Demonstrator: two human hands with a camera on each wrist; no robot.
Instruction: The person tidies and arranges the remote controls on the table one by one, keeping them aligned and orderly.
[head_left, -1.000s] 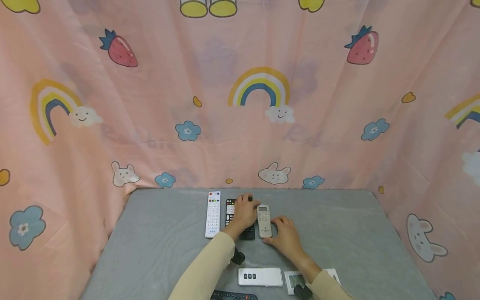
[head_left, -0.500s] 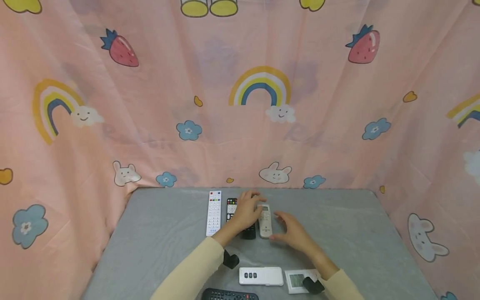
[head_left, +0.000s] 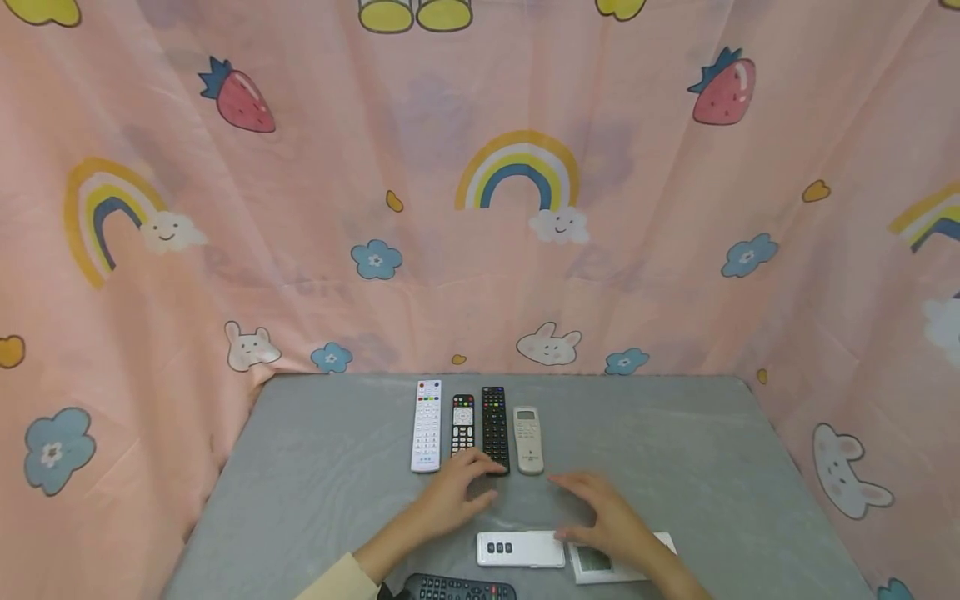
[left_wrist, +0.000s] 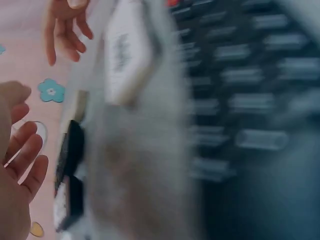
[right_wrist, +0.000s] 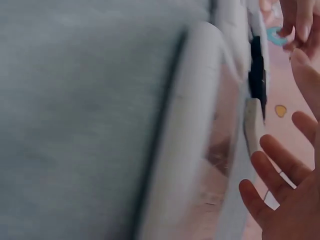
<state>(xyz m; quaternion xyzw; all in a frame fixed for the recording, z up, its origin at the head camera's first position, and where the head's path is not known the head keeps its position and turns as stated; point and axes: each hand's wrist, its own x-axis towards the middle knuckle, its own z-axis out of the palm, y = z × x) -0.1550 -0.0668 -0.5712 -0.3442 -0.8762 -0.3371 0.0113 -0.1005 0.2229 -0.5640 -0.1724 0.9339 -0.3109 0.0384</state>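
Note:
My left hand, fingers loosely extended and holding nothing, hovers over the near ends of a black-and-white remote control and a black remote control. In the left wrist view, that hand shows spread fingers with nothing in them. My right hand, also without anything in it, hangs above a white device with a grey screen, partly hiding it. Its thumb lies over the right end of a white three-button remote; contact cannot be judged. A beige remote with a small display lies beyond both hands.
A white remote control forms the left end of the upright row at the back. Another black remote lies sideways at the front, cut by the frame edge. Grey cloth covers the table; a pink patterned curtain hangs behind it.
Both hands have drawn back toward me from the beige remote; the left came off the black remotes' upper part, and the right withdrew over the screen device. The row of remotes stays put.

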